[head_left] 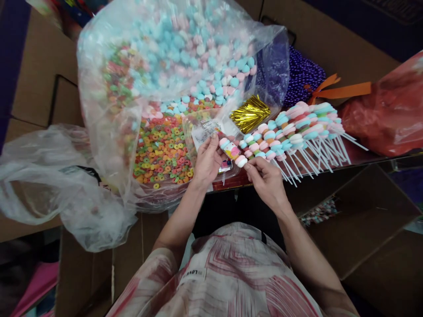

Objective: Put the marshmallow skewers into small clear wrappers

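A short candy skewer (232, 151), with pink, blue and white pieces and a printed wrapper in its middle, is held between my two hands. My left hand (208, 160) is closed on its upper left part. The fingertips of my right hand (267, 179) pinch at its lower right end, by the white piece. Finished-looking candy skewers (291, 127) with white sticks lie piled just right of it. Behind my left hand is a clear plastic tray (191, 127) with a printed label. Gold twist ties (250, 114) lie above the skewer.
A large clear bag (109, 94) holds candy rings (161, 149) and pastel candies (178, 44). Purple beads (302, 75), an orange ribbon (346, 90) and a red bag (393, 110) are at the right. Crumpled plastic (95, 224) hangs at left. An open cardboard box (373, 220) stands below right.
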`<state>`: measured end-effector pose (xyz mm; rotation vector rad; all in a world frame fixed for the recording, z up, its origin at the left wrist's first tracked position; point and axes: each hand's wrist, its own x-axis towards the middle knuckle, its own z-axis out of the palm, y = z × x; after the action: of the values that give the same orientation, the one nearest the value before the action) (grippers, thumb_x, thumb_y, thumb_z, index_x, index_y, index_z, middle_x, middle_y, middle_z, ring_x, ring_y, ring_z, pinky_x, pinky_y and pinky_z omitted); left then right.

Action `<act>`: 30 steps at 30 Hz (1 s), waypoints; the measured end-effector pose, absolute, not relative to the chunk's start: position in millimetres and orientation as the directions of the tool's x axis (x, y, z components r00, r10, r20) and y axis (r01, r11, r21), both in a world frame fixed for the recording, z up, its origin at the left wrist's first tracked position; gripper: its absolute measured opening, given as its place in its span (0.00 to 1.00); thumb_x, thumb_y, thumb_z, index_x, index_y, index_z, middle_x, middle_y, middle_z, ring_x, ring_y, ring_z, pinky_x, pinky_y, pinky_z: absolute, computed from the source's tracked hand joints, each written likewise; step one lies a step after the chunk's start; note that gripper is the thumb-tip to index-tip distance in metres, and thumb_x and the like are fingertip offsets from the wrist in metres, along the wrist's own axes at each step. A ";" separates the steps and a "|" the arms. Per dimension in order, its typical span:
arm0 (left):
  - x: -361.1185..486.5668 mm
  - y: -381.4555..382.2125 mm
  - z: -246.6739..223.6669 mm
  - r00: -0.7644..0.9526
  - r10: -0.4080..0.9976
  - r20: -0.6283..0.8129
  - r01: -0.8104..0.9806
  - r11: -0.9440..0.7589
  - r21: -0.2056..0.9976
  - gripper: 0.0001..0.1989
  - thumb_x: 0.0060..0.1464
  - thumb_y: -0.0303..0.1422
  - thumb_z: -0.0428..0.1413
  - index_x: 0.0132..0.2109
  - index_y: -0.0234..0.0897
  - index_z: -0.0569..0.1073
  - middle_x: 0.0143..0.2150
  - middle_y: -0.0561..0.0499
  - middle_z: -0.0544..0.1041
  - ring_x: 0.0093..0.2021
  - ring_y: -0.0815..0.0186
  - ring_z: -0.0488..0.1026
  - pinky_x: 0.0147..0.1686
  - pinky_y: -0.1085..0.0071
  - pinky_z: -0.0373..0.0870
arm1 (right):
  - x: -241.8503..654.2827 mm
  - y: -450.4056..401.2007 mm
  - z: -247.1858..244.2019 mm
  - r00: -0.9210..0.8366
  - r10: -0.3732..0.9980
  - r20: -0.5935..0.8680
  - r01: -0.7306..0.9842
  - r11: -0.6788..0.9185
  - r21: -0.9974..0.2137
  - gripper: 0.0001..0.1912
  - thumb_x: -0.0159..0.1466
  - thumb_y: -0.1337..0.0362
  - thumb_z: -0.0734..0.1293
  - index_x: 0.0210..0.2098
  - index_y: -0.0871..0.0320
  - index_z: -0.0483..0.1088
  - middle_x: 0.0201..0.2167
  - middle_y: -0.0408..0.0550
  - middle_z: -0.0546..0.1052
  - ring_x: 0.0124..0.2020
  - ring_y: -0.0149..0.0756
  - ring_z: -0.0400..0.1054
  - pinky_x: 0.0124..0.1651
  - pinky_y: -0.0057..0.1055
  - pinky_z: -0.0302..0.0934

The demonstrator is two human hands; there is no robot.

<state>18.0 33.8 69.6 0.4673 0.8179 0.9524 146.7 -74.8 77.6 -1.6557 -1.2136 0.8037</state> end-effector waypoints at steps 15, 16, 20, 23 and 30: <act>24.4 17.6 67.9 0.402 0.854 -0.331 -0.514 0.509 0.690 0.12 0.55 0.37 0.70 0.41 0.36 0.78 0.40 0.49 0.85 0.51 0.61 0.83 0.52 0.68 0.78 | 128.1 -64.2 75.5 0.395 0.899 0.188 0.523 -0.052 -0.851 0.12 0.70 0.61 0.64 0.29 0.53 0.66 0.21 0.40 0.68 0.22 0.31 0.60 0.30 0.31 0.55; 26.4 16.0 67.2 0.393 0.861 -0.324 -0.514 0.497 0.699 0.12 0.54 0.36 0.70 0.41 0.37 0.78 0.39 0.50 0.85 0.49 0.62 0.83 0.51 0.69 0.78 | 126.5 -62.6 74.2 0.400 0.894 0.203 0.534 -0.047 -0.844 0.12 0.70 0.61 0.64 0.29 0.54 0.66 0.21 0.40 0.68 0.22 0.31 0.60 0.30 0.31 0.54; 32.6 8.4 63.6 0.377 0.857 -0.352 -0.476 0.505 0.720 0.13 0.52 0.35 0.71 0.40 0.37 0.78 0.38 0.52 0.84 0.41 0.67 0.83 0.45 0.73 0.78 | 120.9 -53.1 68.8 0.447 0.863 0.237 0.562 -0.065 -0.825 0.14 0.70 0.61 0.62 0.28 0.53 0.64 0.21 0.41 0.69 0.22 0.31 0.59 0.30 0.31 0.54; 29.7 10.7 63.3 0.395 0.844 -0.364 -0.492 0.529 0.692 0.13 0.53 0.37 0.70 0.41 0.36 0.78 0.39 0.51 0.84 0.42 0.65 0.83 0.45 0.72 0.77 | 123.4 -54.4 70.8 0.448 0.867 0.218 0.575 -0.092 -0.813 0.13 0.70 0.60 0.63 0.29 0.54 0.66 0.25 0.45 0.74 0.25 0.33 0.63 0.33 0.32 0.56; 21.0 21.3 69.8 0.392 0.848 -0.357 -0.507 0.523 0.685 0.12 0.57 0.37 0.68 0.43 0.36 0.78 0.40 0.48 0.85 0.51 0.59 0.83 0.53 0.66 0.77 | 132.6 -84.5 76.8 0.232 0.973 -0.007 0.463 -0.117 -0.879 0.15 0.71 0.60 0.62 0.28 0.54 0.67 0.19 0.39 0.67 0.21 0.30 0.60 0.30 0.29 0.54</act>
<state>21.0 21.3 69.8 0.5186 0.7556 0.9104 132.6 -84.5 76.8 -1.7099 -1.3447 0.8080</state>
